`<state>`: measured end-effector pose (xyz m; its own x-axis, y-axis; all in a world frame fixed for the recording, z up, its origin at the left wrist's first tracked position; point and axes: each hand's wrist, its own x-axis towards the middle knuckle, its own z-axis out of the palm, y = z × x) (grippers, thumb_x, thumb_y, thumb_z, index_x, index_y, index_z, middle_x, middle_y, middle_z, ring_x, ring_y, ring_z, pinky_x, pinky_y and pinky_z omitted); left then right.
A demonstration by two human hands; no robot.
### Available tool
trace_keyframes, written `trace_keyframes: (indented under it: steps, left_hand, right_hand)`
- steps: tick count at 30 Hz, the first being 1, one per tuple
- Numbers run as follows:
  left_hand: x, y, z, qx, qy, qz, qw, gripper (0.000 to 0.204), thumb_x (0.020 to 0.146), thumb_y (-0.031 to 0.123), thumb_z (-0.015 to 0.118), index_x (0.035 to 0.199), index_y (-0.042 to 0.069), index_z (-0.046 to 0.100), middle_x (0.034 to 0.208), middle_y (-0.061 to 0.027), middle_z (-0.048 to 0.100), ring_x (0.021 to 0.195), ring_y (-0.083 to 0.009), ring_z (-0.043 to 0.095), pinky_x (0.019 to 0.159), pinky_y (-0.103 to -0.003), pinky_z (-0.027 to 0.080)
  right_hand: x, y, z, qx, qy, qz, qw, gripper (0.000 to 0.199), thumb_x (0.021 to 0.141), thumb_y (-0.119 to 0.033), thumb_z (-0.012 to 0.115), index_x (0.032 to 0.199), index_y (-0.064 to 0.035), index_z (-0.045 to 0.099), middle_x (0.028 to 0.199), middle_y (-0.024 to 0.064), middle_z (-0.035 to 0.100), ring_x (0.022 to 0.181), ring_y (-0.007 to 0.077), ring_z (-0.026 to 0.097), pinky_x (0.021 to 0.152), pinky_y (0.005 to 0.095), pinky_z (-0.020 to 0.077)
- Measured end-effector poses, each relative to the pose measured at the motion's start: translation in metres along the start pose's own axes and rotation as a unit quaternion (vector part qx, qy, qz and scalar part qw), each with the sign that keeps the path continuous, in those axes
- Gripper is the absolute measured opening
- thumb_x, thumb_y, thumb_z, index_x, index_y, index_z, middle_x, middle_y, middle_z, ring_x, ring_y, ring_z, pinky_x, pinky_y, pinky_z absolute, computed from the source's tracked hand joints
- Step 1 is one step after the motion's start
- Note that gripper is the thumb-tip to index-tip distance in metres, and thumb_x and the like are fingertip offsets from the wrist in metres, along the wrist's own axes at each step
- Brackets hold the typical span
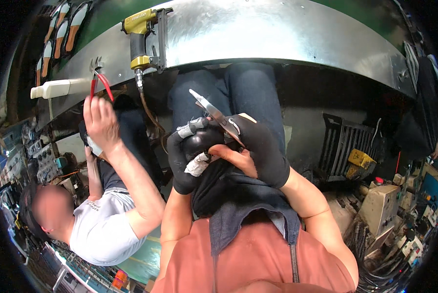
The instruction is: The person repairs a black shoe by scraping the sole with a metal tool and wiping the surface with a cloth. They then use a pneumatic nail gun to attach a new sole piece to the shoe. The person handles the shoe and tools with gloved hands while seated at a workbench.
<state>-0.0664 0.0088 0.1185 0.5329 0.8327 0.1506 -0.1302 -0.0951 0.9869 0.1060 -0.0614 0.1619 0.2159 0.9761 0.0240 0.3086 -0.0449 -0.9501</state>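
My left hand (183,158), in a black glove with several fingertips wrapped in white tape, is closed around a glossy black rounded piece (198,141), perhaps a shoe, held over my lap. Much of that piece is covered by my hands. In a black glove with a bare thumb, my right hand (258,149) grips a long metal scissors-like tool (213,110). Its two pointed ends reach up and left, past the black piece. The right thumb presses near the piece's right side. Whether the tool touches the piece, I cannot tell.
A metal-topped bench (277,34) crosses the far side, carrying a yellow-black air stapler (140,39) with a hose. At left, a person (106,224) in a white shirt holds red-handled pliers (101,82) beside a white bottle (53,89). Several shoes (73,29) lie far left; machinery (380,207) stands right.
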Motion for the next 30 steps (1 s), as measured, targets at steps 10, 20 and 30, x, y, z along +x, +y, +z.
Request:
trace_keyframes:
  steps: [10, 20, 30]
  left_hand:
    - [0.009, 0.006, 0.02, 0.088, 0.024, 0.062, 0.994, 0.047, 0.088, 0.014, 0.066, 0.125, 0.001, 0.041, 0.129, -0.0191, 0.049, 0.119, -0.0309, 0.051, 0.102, -0.042, 0.04]
    - [0.024, 0.015, 0.041, 0.101, 0.156, 0.022, 0.982, 0.039, 0.088, 0.012, 0.062, 0.121, 0.0, 0.045, 0.12, -0.0141, 0.053, 0.105, -0.025, 0.058, 0.097, -0.04, 0.044]
    - [0.067, -0.012, 0.024, -0.162, -0.046, -0.089, 0.982, 0.035, 0.077, 0.009, 0.061, 0.109, -0.002, 0.053, 0.111, -0.0159, 0.059, 0.108, -0.0263, 0.059, 0.095, -0.038, 0.046]
  right_hand:
    - [0.005, 0.007, -0.003, 0.003, 0.046, -0.038, 0.998, 0.03, 0.081, -0.016, 0.07, 0.108, -0.0058, 0.064, 0.082, 0.0138, 0.06, 0.072, 0.031, 0.057, 0.065, 0.0369, 0.0459]
    - [0.004, -0.001, 0.003, -0.029, 0.105, 0.021, 0.994, 0.022, 0.082, -0.019, 0.071, 0.094, -0.0035, 0.062, 0.075, 0.0169, 0.058, 0.065, 0.0334, 0.055, 0.061, 0.0395, 0.0448]
    - [-0.075, 0.024, 0.002, 0.19, -0.109, 0.248, 0.944, 0.054, 0.104, -0.04, 0.027, 0.124, 0.0023, 0.054, 0.119, 0.0099, 0.06, 0.11, 0.0163, 0.053, 0.098, 0.0295, 0.0385]
